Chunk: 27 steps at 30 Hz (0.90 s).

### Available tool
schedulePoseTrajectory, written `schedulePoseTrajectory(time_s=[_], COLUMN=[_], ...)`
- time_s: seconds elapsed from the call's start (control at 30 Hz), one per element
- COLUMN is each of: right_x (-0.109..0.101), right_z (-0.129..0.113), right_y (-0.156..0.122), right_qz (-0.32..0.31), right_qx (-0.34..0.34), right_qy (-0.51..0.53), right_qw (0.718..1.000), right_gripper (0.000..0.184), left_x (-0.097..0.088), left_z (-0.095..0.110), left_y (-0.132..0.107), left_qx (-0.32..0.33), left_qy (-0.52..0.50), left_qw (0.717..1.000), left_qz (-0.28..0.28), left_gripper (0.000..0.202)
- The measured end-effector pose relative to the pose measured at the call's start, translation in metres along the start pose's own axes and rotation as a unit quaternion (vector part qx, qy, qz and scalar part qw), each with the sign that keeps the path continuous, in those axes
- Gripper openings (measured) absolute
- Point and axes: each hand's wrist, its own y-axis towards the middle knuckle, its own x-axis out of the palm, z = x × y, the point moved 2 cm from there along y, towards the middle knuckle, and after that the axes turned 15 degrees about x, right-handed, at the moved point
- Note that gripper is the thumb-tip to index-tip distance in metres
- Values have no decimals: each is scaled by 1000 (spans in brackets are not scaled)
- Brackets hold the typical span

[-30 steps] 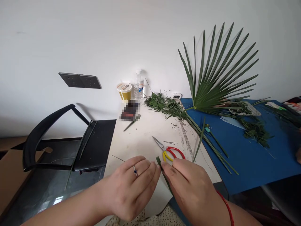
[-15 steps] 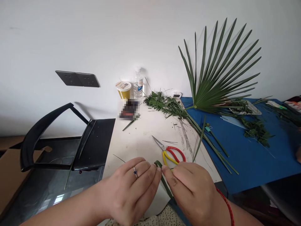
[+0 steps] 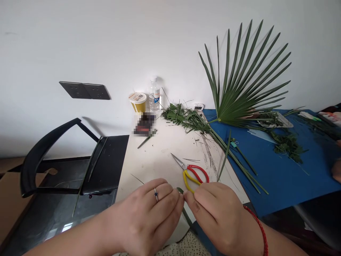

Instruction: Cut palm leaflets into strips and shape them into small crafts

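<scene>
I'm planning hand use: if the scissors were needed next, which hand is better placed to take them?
Probably the right hand: the scissors lie with their handles just beyond it, nearer than to the left hand. Both hands seem occupied with the green strip.

A white wall [image 3: 160,42] fills the frame's top; a black curved-back chair [image 3: 113,160] stands on glossy grey floor [image 3: 92,207], lower left.
</scene>
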Motion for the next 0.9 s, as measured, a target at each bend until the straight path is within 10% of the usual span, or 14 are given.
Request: schedulePoseTrajectory(time_s=[0.47,0.9], right_x=[-14,-10], right_z=[-7,-3], right_y=[3,-11], right_qz=[81,70], right_qx=[-105,51], right_qy=[-28,53], right_qw=[991,995], right_gripper=[37,24], left_x=[-1,7], left_z=[12,15], left_y=[-3,-7], left_qx=[-45,23], left_qy=[-9,73], left_qw=[997,997], left_qz=[65,33], left_gripper=[31,25])
